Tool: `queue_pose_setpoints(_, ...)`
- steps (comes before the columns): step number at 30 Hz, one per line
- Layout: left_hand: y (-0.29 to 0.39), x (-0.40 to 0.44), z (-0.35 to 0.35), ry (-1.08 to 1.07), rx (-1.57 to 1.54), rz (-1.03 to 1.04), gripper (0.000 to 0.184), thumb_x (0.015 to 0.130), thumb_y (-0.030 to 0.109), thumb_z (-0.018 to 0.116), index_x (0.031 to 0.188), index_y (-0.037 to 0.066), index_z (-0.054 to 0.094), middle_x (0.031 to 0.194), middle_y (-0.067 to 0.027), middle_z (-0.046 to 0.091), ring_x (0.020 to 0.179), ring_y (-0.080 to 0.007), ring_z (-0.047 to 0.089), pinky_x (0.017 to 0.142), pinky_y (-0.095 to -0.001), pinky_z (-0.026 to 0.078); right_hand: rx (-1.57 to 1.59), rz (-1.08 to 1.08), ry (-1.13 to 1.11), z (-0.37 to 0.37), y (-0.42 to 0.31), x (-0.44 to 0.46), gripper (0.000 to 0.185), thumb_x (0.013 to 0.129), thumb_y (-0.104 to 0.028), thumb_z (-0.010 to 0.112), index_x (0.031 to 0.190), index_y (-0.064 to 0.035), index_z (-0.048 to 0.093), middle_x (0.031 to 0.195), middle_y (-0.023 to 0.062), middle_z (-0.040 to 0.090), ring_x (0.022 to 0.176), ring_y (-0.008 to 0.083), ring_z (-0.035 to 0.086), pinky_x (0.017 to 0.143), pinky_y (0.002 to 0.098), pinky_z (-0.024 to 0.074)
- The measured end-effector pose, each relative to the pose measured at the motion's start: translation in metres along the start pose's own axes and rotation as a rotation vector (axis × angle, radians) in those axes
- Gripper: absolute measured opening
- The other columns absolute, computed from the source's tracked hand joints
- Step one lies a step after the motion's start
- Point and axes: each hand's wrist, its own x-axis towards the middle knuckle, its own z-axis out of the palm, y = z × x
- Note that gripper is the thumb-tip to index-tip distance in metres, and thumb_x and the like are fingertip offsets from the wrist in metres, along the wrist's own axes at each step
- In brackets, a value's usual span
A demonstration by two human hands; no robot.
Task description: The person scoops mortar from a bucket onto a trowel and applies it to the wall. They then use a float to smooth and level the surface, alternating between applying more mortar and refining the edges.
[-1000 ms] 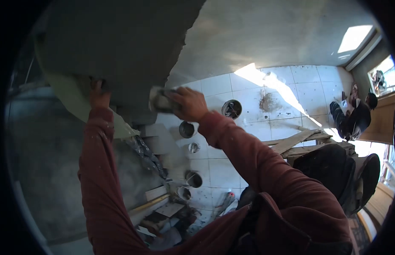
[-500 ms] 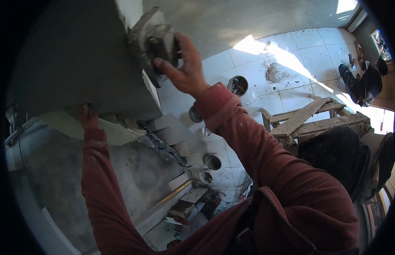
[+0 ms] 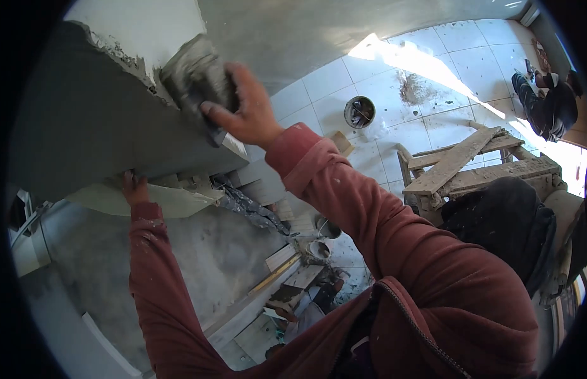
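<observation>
In the head view, my right hand [image 3: 250, 114] is closed round the handle of a plaster-smeared trowel [image 3: 195, 71]. Its blade lies at the ragged border between dark wet plaster [image 3: 85, 120] and a bare whitish strip [image 3: 142, 28]. Further left and lower, my left hand [image 3: 136, 189] reaches up to the lower edge of the plastered face, fingers apart, their tips partly hidden. A pale curved sheet [image 3: 180, 196] lies beside that hand, under the plastered block.
A bucket [image 3: 360, 112] stands on the tiled floor, with more containers below. At right is a wooden trestle [image 3: 457, 164] with dark cloth [image 3: 505, 221]. One person [image 3: 549, 107] is at far right; another [image 3: 315, 303] is at bottom centre. A spotted cloth [image 3: 252, 205] hangs below the block.
My right hand and the trowel have moved left along the plaster border. The view has shifted, showing more of the whitish strip. My left hand stays at the lower edge.
</observation>
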Motion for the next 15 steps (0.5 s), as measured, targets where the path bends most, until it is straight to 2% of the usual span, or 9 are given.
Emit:
queue_pose_setpoints(2,0.004,-0.002,0.001,0.007,-0.038,-0.012,0.054,0.070,-0.001,0.055,0.123,-0.007,0.043,0.124,-0.0153,0.048,0.115,-0.0213,0.046,0.099,-0.0310,0.033,-0.145,-0.002,0.045,0.012,-0.001,0.001,0.052,0.069,-0.022,0.069,0.109,-0.0002,0.043,0.097,0.0190,0.053,0.088,0.0358,0.054,0.078,0.0396,0.0433)
queue_pose_setpoints(4,0.010,-0.007,0.004,0.008,-0.074,-0.022,0.054,0.070,-0.001,0.055,0.123,-0.008,0.043,0.124,-0.0152,0.048,0.116,-0.0214,0.046,0.099,-0.0310,0.033,-0.161,0.070,0.066,0.016,0.011,0.002,0.053,0.069,-0.023,0.069,0.109,-0.0010,0.044,0.095,0.0204,0.053,0.089,0.0392,0.052,0.079,0.0408,0.0420)
queue_pose_setpoints(6,0.014,-0.007,0.006,0.016,-0.075,-0.009,0.054,0.071,-0.001,0.055,0.122,-0.008,0.043,0.124,-0.0149,0.048,0.116,-0.0215,0.046,0.099,-0.0312,0.033,-0.197,0.264,-0.003,0.014,0.024,0.004,0.055,0.069,-0.026,0.068,0.112,-0.0034,0.042,0.100,0.0202,0.053,0.094,0.0378,0.053,0.079,0.0430,0.0422)
queue_pose_setpoints(7,0.016,-0.006,0.005,0.011,-0.072,-0.007,0.054,0.071,-0.001,0.055,0.122,-0.008,0.043,0.124,-0.0149,0.048,0.116,-0.0215,0.046,0.099,-0.0312,0.033,-0.196,0.267,0.002,0.010,0.030,0.004,0.055,0.069,-0.026,0.068,0.112,-0.0034,0.042,0.100,0.0202,0.053,0.094,0.0378,0.053,0.079,0.0430,0.0422)
queue_pose_setpoints(9,0.021,-0.006,0.003,-0.008,0.042,-0.033,0.055,0.070,-0.002,0.055,0.123,-0.009,0.042,0.125,-0.0152,0.048,0.116,-0.0213,0.046,0.099,-0.0312,0.032,-0.080,0.412,0.035,-0.003,0.036,0.003,0.052,0.070,-0.026,0.068,0.110,-0.0032,0.043,0.098,0.0206,0.055,0.093,0.0378,0.053,0.079,0.0426,0.0421)
queue_pose_setpoints(12,0.024,-0.010,0.007,0.006,0.037,-0.017,0.056,0.070,-0.002,0.054,0.125,-0.009,0.042,0.126,-0.0155,0.048,0.116,-0.0211,0.045,0.099,-0.0311,0.032,-0.040,0.315,0.011,-0.001,0.026,-0.006,0.051,0.070,-0.026,0.069,0.108,-0.0024,0.044,0.096,0.0211,0.056,0.092,0.0384,0.054,0.080,0.0418,0.0424)
queue_pose_setpoints(14,0.021,-0.009,0.007,0.005,0.008,-0.014,0.056,0.071,-0.002,0.054,0.125,-0.009,0.041,0.126,-0.0155,0.047,0.117,-0.0211,0.045,0.099,-0.0310,0.032,0.011,0.338,-0.039,0.003,0.016,-0.008,0.051,0.069,-0.025,0.069,0.107,-0.0015,0.044,0.096,0.0220,0.057,0.091,0.0383,0.055,0.080,0.0405,0.0428)
queue_pose_setpoints(15,0.018,-0.008,0.004,0.006,-0.018,-0.007,0.056,0.071,-0.002,0.053,0.125,-0.008,0.041,0.126,-0.0155,0.047,0.117,-0.0210,0.045,0.100,-0.0308,0.032,0.024,0.319,-0.021,0.008,0.017,-0.008,0.050,0.070,-0.023,0.069,0.108,-0.0013,0.044,0.095,0.0207,0.058,0.088,0.0338,0.057,0.078,0.0385,0.0439)
